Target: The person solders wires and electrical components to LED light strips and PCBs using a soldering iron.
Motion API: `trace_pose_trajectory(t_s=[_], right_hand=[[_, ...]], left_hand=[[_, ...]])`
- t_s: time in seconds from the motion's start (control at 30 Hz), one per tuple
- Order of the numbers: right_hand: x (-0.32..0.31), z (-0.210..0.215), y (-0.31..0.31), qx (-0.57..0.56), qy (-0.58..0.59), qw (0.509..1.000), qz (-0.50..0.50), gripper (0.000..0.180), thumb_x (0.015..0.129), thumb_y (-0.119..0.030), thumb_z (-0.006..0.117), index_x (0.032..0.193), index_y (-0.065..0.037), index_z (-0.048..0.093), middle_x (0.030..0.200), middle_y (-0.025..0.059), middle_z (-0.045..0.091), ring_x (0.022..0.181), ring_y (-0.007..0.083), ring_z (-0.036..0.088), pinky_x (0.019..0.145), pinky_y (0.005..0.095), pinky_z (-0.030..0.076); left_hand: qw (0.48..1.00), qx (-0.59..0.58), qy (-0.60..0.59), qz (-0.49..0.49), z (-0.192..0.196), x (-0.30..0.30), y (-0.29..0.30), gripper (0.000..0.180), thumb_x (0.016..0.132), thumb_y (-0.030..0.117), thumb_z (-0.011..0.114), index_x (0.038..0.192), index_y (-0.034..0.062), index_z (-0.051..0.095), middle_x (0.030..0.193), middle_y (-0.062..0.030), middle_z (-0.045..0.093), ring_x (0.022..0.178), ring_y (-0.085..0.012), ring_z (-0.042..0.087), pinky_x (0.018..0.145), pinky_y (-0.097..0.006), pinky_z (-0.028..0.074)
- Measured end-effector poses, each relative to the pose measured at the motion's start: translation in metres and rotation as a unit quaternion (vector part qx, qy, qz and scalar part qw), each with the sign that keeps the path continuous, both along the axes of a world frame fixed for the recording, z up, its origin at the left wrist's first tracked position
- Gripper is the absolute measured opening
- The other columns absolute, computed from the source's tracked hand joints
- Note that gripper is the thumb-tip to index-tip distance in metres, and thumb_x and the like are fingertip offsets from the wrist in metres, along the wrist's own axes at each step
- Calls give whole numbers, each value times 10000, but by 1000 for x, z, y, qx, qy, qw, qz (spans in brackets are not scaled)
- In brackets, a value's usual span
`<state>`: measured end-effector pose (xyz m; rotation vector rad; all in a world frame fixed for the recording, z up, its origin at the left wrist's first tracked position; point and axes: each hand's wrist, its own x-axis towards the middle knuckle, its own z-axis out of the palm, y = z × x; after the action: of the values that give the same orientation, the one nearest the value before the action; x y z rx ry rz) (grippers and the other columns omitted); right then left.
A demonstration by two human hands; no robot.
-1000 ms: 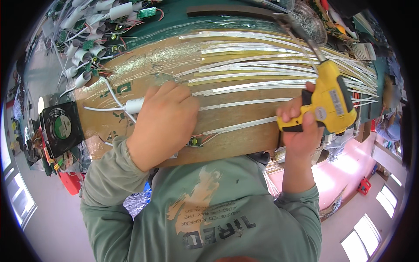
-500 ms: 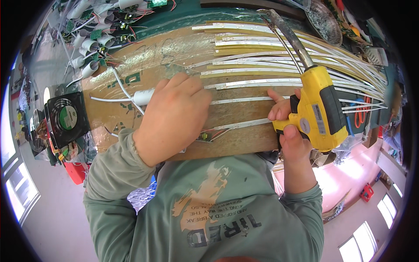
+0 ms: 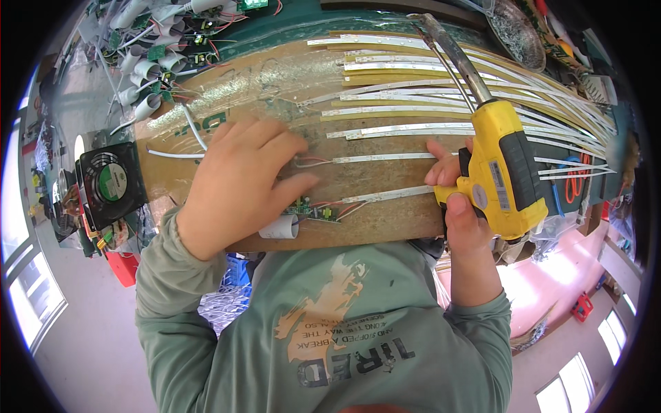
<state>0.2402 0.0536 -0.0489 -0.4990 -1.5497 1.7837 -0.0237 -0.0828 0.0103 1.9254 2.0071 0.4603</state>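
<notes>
My right hand (image 3: 463,219) grips a yellow and black soldering gun (image 3: 499,172), its metal barrel pointing away to the far side. The outstretched fingers of that hand reach the near LED strips. My left hand (image 3: 241,180) is over the board with thumb and forefinger apart; what lies under the palm is hidden. Just right of its fingertips, thin wires run to a white LED strip (image 3: 385,158). Below the thumb lie a small green circuit board (image 3: 318,210) and a white plastic tube (image 3: 279,227). Red and white wires join the board to a nearer LED strip (image 3: 392,195).
Several white LED strips (image 3: 406,110) fan across the brown work board (image 3: 323,239). White tubes with circuit boards (image 3: 146,107) are heaped at the far left. A black fan (image 3: 110,180) stands left of the board. Orange-handled scissors (image 3: 570,186) lie at the right.
My left hand has moved left and toward me, its fingers spreading. It now covers the white tube seen beside it before, and the near tube shows. My right hand has barely moved.
</notes>
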Motion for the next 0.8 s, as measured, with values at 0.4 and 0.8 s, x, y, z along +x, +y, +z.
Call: trace_pose_trajectory(t_s=[0.4,0.8], right_hand=[[8,-9,-4,90,-34,995,-12,453,963,-123,679,1379,-59,511,1046,35,590,937,171,609,1072,499,475],[11,-11,-4,82,-26,996,-27,493,964,-158,693,1405,-50,500,1093,50,600,929,156,610,993,436,512]], left_hand=[[992,-63,-110,1,-3,-1,-5,164,819,96,742,972,42,712,902,-136,665,910,-358,641,746,-437,505],[994,-2,80,-70,-5,40,14,566,789,316,782,1282,71,650,1091,-91,579,991,-292,568,846,-411,458]])
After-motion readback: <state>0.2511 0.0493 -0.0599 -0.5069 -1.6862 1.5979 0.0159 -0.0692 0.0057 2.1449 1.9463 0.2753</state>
